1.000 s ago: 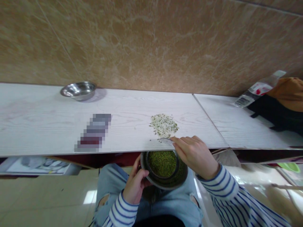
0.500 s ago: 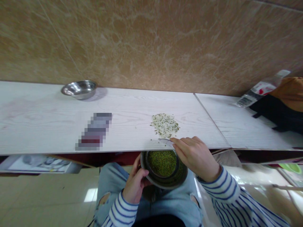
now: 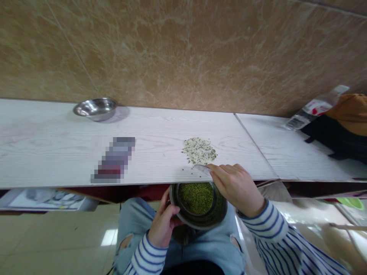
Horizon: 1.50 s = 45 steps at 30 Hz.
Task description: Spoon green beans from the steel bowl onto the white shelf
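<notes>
Just below the counter's front edge, my left hand (image 3: 165, 221) grips the left rim of a metal bowl (image 3: 197, 220). Green mung beans (image 3: 197, 198) lie inside the bowl, over my lap. My right hand (image 3: 236, 187) is closed on a pale, shiny spoon (image 3: 202, 168), its handle mostly hidden by the fingers. The spoon is at the near edge of a flat pile of white rice grains mixed with green beans (image 3: 200, 150) on the counter. A few loose beans lie beside the spoon.
A shiny steel bowl (image 3: 96, 109) stands on the white counter (image 3: 155, 152) by the wall. Nearer is a pixelated flat object (image 3: 114, 160). At the right, a plastic bottle (image 3: 315, 109) leans on a black and brown bag (image 3: 341, 130). An open drawer (image 3: 51, 199) is below left.
The spoon has shifted slightly and turned, showing more of its broad face near the pile's edge. My left hand and the bowl of beans have barely moved.
</notes>
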### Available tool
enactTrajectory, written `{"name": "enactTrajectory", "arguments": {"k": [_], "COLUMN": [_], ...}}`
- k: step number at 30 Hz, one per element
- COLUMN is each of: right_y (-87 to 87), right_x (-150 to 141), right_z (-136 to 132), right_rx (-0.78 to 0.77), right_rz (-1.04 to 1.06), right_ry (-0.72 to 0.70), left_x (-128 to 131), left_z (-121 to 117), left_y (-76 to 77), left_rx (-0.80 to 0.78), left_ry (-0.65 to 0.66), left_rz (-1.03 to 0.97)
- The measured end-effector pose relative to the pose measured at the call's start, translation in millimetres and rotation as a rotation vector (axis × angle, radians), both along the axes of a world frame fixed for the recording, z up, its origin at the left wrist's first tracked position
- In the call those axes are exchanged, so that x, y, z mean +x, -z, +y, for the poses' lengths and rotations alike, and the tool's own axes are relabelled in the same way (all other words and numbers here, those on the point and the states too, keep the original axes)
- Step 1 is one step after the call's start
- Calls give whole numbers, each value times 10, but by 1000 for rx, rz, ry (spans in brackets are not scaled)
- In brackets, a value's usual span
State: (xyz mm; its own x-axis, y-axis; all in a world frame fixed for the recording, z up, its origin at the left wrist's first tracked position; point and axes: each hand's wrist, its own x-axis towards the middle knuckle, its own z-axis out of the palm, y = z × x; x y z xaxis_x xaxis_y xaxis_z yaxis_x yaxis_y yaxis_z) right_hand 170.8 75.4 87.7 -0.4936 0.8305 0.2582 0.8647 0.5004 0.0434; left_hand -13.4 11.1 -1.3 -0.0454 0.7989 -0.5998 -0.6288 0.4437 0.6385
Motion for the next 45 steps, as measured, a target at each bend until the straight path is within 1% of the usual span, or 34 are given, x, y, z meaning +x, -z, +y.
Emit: {"name": "enactTrajectory", "arguments": {"k": [7,15,19,23,28,33,37,41,45], "right_y": [-20,-1,-5,-12,-8,-30,-30,-2,14], "right_x": [-30,-40,-118,-241,-304,-269,-235,-160,-60], "right_z": [-12,30,73,134,159,76,-45,-157,-246], "right_rx": [-44,-31,-44,-60,-69,-89,-120,-133,-150], "right_rz": [-6,-15,-23,-35,-31,-38,-20,20,84], "right_ry": [-17,-34,-37,-70,-107,-189,-242,-208,-160], "left_x": [0,2,-4,-29,-134,-250,-272,-260,-234], "left_z": [-6,-6,-1,-11,-51,-78,-103,-169,-273], "left_y": [-13,2,-11,-24,3,31,41,82,158], "left_rx": [13,-5,-5,1,18,36,23,20,18], "left_ry": [11,-3,-10,-14,-21,-28,-8,-13,-75], "left_rz": [-1,9,10,14,18,18,16,23,61]}}
